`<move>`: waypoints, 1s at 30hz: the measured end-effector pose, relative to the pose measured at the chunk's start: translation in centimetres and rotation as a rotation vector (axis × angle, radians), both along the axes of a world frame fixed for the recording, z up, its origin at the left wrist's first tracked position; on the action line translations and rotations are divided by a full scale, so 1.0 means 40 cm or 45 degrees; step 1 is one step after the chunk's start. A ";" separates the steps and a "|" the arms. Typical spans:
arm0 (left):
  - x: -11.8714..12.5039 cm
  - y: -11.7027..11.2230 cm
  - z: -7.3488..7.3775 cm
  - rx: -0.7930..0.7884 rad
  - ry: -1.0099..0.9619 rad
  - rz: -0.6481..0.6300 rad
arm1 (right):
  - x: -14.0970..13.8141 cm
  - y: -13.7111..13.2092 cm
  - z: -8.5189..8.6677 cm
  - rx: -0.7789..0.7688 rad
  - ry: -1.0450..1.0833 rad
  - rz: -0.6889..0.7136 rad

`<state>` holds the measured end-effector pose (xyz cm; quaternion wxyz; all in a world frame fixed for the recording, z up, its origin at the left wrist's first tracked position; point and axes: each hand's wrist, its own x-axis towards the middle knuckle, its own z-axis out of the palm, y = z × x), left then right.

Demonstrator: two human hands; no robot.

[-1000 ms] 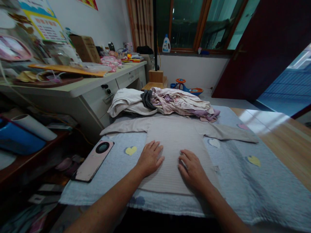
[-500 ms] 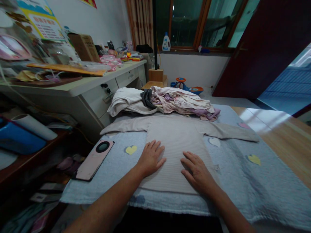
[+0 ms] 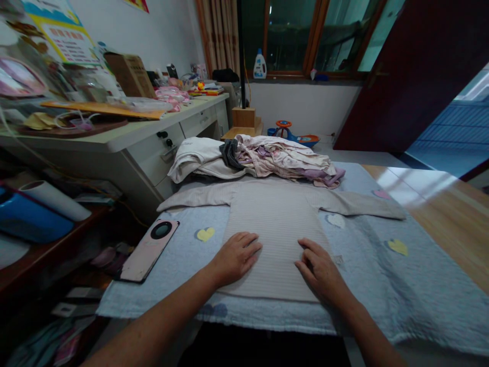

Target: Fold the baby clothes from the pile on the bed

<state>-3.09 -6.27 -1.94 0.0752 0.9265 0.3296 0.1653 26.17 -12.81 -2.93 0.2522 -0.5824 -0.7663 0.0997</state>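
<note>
Both hands have slid down the top, nearer its hem

On my feed, the left hand (image 3: 235,259) and right hand (image 3: 319,270) now rest lower on the pale ribbed long-sleeved top (image 3: 275,229), leaving its chest and outstretched sleeves uncovered and lying flat on the quilted blue blanket (image 3: 431,300). The top lies directly beneath both palms, its hem just nearer me than the wrists. The left fingers are spread flat, the right ones slightly curled, and neither hand grips anything. A heap of clothes (image 3: 282,163) sits beyond the collar, and a pink phone (image 3: 147,251) lies left of the top
</note>
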 end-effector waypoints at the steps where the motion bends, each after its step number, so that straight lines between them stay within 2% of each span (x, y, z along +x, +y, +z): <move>1: -0.003 -0.004 0.002 -0.012 0.005 0.006 | 0.006 -0.001 -0.002 -0.001 0.006 -0.011; 8: -0.009 -0.013 0.010 -0.060 0.068 0.016 | 0.014 -0.002 -0.008 0.031 0.003 -0.051; 11: -0.007 -0.013 0.009 -0.054 0.069 0.020 | -0.017 0.003 0.008 0.061 -0.061 -0.105; 15: -0.007 -0.014 0.010 -0.057 0.083 0.015 | -0.084 0.018 0.028 0.056 -0.259 -0.260; 19: -0.009 -0.015 0.013 -0.066 0.089 0.017 | -0.121 0.023 0.030 0.071 -0.397 -0.369; 24: 0.002 -0.018 0.026 -0.044 0.107 0.013 | -0.076 0.018 0.007 0.081 -0.342 -0.289; 30: 0.077 -0.013 0.063 -0.031 0.171 0.118 | -0.017 0.020 -0.032 0.136 -0.200 -0.173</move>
